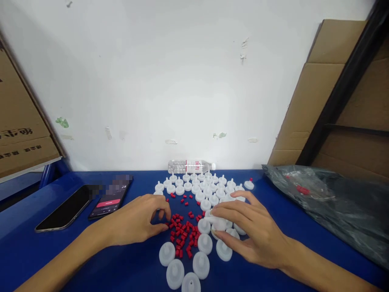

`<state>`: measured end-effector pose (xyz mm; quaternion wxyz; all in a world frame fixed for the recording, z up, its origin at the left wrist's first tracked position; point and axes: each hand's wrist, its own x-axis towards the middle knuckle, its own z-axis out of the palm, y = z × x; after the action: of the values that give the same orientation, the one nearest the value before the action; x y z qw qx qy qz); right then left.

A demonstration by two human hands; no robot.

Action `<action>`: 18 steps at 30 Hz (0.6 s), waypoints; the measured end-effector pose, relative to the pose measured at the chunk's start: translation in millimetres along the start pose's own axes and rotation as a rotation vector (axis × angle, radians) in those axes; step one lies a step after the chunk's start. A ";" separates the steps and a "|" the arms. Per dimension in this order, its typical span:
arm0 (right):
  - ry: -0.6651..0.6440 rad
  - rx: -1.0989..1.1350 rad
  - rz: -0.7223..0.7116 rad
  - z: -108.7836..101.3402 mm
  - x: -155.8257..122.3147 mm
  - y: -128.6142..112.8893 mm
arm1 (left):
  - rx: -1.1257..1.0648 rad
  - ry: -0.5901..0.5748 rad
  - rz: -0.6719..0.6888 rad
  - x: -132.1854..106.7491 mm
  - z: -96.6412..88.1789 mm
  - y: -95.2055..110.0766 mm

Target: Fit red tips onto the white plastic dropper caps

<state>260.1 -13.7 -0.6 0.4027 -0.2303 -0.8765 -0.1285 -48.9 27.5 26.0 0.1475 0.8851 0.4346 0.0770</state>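
Note:
My right hand (252, 227) grips a white plastic disc with a stem (218, 223) between thumb and fingers, its stem pointing left. More such white discs (205, 244) lie under and around that hand. My left hand (146, 221) is at the left edge of a pile of small red caps (182, 233). Its thumb and index fingertips close around one red cap (167, 224), which shows only in part. Several white discs stand stem up in a cluster behind the pile, and a few more discs (175, 274) lie in front of it.
A clear water bottle (191, 166) lies against the white wall at the back. Two phones (65, 209) rest on the blue table at left. One disc with a red cap on its stem (249, 184) stands apart at right, near a dark plastic bag (334, 211). Cardboard (322, 81) flanks both sides.

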 end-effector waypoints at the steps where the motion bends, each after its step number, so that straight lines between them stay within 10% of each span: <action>1: -0.008 0.002 -0.001 0.4 0.0 -0.1 | 0.002 -0.010 0.003 -0.1 0.3 -0.8; 7: -0.015 -0.001 0.000 1.2 0.0 0.3 | 0.011 -0.019 0.036 0.9 1.6 -4.7; 18: -0.034 -0.029 -0.009 1.2 1.8 -1.9 | -0.029 0.308 0.228 5.6 16.0 16.5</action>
<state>257.4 -14.3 0.0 0.3839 -0.2342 -0.8823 -0.1390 -29.0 19.4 16.3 0.0822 0.9041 0.3479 0.2341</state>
